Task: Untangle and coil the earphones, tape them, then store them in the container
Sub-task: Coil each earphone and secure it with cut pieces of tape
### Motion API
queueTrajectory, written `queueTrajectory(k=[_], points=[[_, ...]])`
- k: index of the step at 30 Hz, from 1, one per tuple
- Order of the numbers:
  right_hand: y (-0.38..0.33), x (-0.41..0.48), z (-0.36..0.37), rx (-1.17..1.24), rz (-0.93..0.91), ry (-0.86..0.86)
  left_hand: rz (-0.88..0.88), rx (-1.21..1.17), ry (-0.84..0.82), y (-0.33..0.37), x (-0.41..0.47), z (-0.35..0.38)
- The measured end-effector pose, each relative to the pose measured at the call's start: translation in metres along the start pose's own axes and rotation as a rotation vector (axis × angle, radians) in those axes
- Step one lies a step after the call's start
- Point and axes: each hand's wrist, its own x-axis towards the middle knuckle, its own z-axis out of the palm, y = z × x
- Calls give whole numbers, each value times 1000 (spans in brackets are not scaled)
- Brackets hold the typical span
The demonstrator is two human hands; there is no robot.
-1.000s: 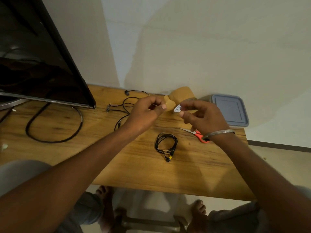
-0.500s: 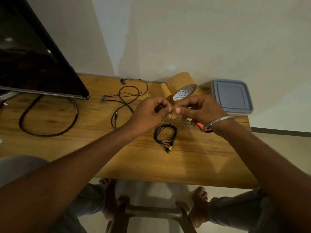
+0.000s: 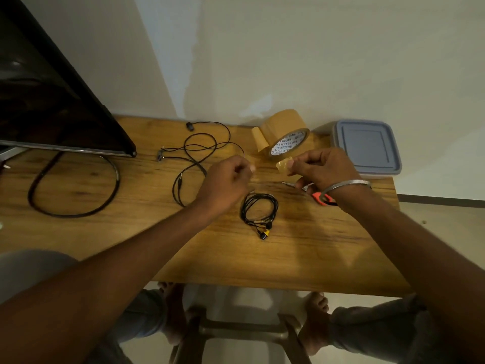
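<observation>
A coiled black earphone (image 3: 259,208) with yellow-tipped buds lies on the wooden table (image 3: 262,258), just below and between my hands. My right hand (image 3: 324,168) pinches a short piece of brown tape (image 3: 283,164) at its fingertips. My left hand (image 3: 228,181) hovers a little left of it, fingers closed, nothing visible in them. A second earphone (image 3: 200,149) sprawls loose and uncoiled behind my left hand. The brown tape roll (image 3: 284,134) stands on edge at the back. The container (image 3: 367,148), lid on, sits at the back right.
Red-handled scissors (image 3: 322,198) lie under my right wrist, blades pointing left. A dark monitor (image 3: 52,101) fills the back left, with a thick black cable (image 3: 74,195) looped on the table before it. The table's front edge is near my knees.
The tape roll went from my hands to standing on the table. My hands then pulled apart, the right keeping a piece of tape. The camera view tilted down.
</observation>
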Motion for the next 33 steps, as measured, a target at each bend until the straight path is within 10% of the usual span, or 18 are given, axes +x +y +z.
queueTrajectory(k=[5, 33], points=[[20, 3, 13, -527, -287, 133, 266, 651, -141, -11, -10, 11], [38, -16, 46, -910, -483, -74, 247, 564, 1, -6, -19, 22]])
